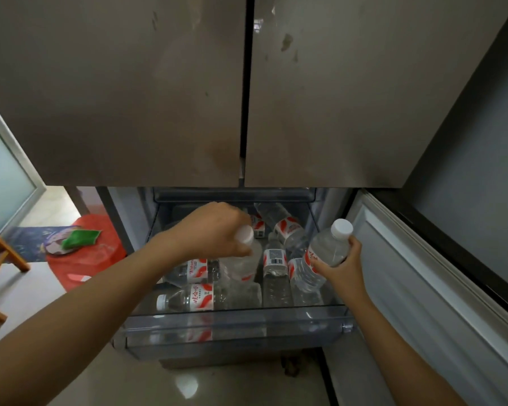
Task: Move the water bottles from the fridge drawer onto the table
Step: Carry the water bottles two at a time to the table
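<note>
White-capped bottle (330,249) in outstretched right hand (339,268) (left hand (214,230) grips second bottle (247,263)).

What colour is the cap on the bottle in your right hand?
White; the head view shows the cap clearly above the right hand gripping the bottle.

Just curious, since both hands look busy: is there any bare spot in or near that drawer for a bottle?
The clear plastic fridge drawer is crowded: clear white-capped water bottles cover its bottom; only its back-left corner, beyond the left hand, looks bare. The glossy pale floor before its front is free.
</note>
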